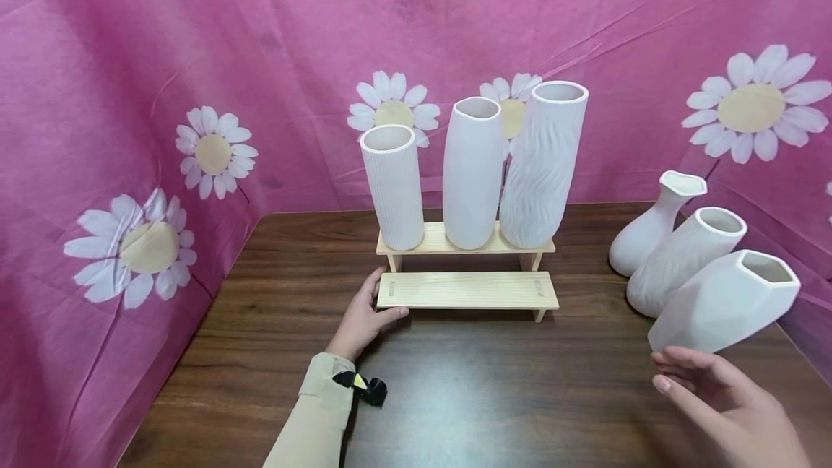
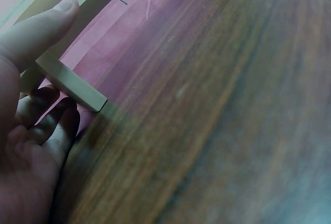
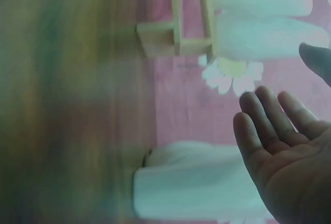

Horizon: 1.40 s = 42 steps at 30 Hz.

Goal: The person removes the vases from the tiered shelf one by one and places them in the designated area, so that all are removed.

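My left hand (image 1: 362, 318) holds the left end of a pale two-tier wooden stand (image 1: 468, 291), its thumb at the front edge of the lower board and its fingers round the side. In the left wrist view the fingers curl beside the stand's leg (image 2: 72, 83). Three tall white vases stand along the upper board: a ribbed one (image 1: 394, 193), a smooth one (image 1: 472, 179) and a wavy-textured one (image 1: 542, 172). My right hand (image 1: 734, 403), fingers loosely bent and palm bare, is just in front of a white faceted vase (image 1: 718, 302) at the right.
Behind the faceted vase stand a textured slanted vase (image 1: 682, 266) and a narrow-necked vase (image 1: 650, 226). Everything stands on a dark wood table (image 1: 455, 396). A pink cloth (image 1: 312, 35) with daisies hangs along the back and sides.
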Each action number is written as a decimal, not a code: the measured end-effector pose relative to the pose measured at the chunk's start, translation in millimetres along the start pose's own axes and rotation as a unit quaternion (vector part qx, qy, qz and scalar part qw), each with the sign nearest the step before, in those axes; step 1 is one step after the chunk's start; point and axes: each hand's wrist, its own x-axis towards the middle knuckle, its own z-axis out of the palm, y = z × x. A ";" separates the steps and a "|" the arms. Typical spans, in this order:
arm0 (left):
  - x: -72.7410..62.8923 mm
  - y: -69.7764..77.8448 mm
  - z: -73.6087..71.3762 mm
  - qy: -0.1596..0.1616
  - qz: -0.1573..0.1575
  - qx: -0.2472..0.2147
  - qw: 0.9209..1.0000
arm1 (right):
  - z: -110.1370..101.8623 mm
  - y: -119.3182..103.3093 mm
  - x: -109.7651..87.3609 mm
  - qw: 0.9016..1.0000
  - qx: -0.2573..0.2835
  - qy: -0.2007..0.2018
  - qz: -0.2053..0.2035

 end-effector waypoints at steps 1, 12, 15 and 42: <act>0.0 -0.2 0.0 0.000 0.002 0.001 1.000 | 1.9 -4.6 2.5 1.000 -0.010 0.002 -0.002; -0.3 0.2 -0.2 -0.002 0.015 0.001 1.000 | 26.6 -34.1 35.3 1.000 0.006 0.014 0.002; 0.0 0.3 0.5 -0.002 0.013 0.003 1.000 | 33.5 -33.0 45.6 0.999 0.032 0.026 0.007; 0.2 1.1 0.3 -0.002 0.004 0.004 1.000 | 76.9 -44.1 159.6 0.975 0.211 0.066 -0.001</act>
